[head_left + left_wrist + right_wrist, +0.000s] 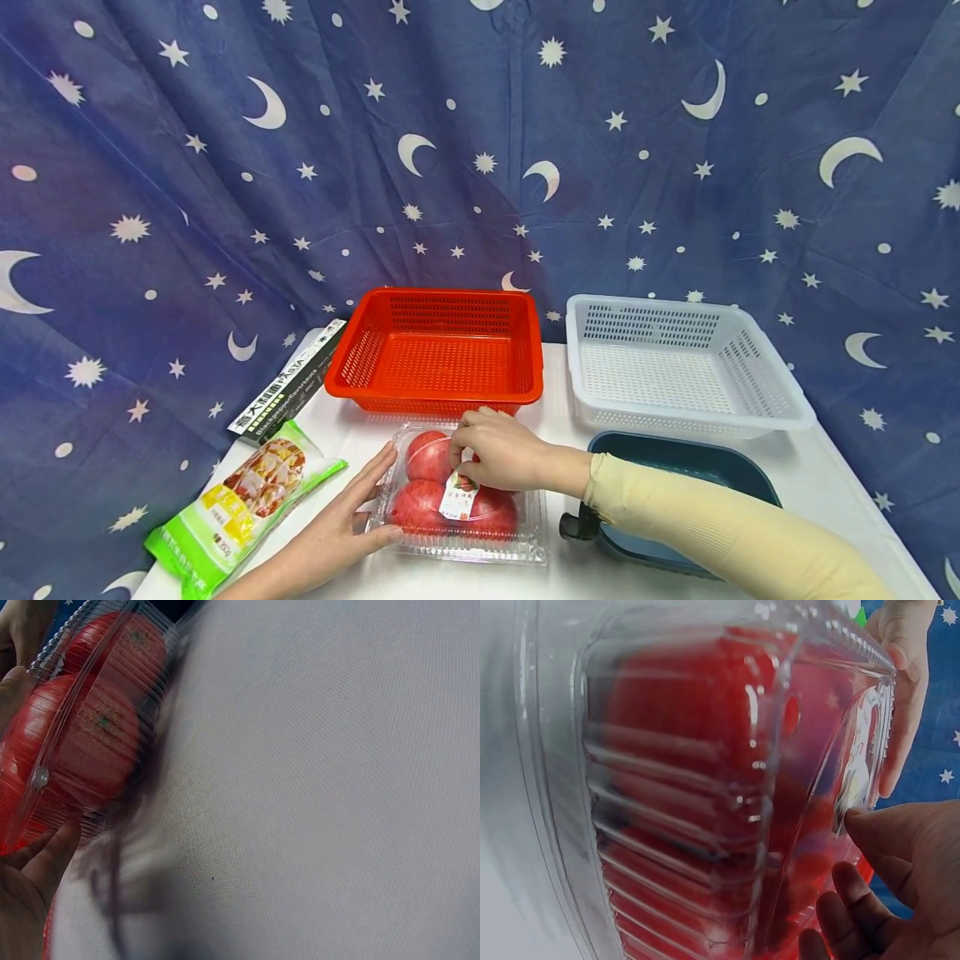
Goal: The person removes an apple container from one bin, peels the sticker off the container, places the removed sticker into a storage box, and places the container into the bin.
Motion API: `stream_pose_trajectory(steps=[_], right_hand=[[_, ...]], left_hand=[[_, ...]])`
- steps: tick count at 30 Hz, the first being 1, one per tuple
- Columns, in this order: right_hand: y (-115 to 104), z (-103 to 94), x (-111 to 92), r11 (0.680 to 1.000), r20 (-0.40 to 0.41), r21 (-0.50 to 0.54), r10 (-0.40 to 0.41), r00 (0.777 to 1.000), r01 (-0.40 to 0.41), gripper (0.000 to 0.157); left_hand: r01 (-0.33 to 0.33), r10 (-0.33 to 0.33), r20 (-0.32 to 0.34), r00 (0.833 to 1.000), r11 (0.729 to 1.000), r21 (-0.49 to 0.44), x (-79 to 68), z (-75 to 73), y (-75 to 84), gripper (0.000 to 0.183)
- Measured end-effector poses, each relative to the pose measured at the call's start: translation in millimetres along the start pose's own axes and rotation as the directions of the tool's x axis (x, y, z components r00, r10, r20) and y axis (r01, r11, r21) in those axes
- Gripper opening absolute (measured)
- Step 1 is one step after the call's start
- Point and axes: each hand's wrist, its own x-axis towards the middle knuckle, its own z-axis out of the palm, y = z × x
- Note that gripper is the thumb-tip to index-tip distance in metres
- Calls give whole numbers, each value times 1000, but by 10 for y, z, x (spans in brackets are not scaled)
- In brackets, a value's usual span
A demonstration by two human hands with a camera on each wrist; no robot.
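A clear plastic clamshell box [525, 533] of several large red tomatoes [417, 502] lies near the front of the table. Its white label [455, 500] with a fruit picture sits on the lid. My right hand [498, 450] pinches the label's upper edge; the right wrist view has the thumb [866, 829] at that edge, the other fingers loosely bent. My left hand [348, 512] rests along the box's left side, its fingers straight and its thumb by the front corner. In the left wrist view the tomatoes [97, 735] show through the ribbed wall.
Behind the box stand a red basket [435, 400] and, to its right, a white basket [675, 417]. A dark blue pan [675, 542] lies under my right forearm. On the left are a green food bag [225, 517] and a black-and-white pasta box [288, 383]. A starry curtain [480, 167] hangs behind.
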Motion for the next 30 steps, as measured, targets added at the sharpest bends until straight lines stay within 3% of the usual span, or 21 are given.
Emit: stream_pose_trajectory(steps=[9, 30], right_hand=[[17, 0, 18, 1000, 14, 25, 10, 1000, -11, 18], [28, -42, -16, 999, 53, 34, -6, 999, 4, 17]], left_hand=[[-4, 4, 3, 1000, 1000, -18, -6, 7, -1, 92], [0, 0, -10, 1000, 1000, 1, -6, 12, 8, 91]])
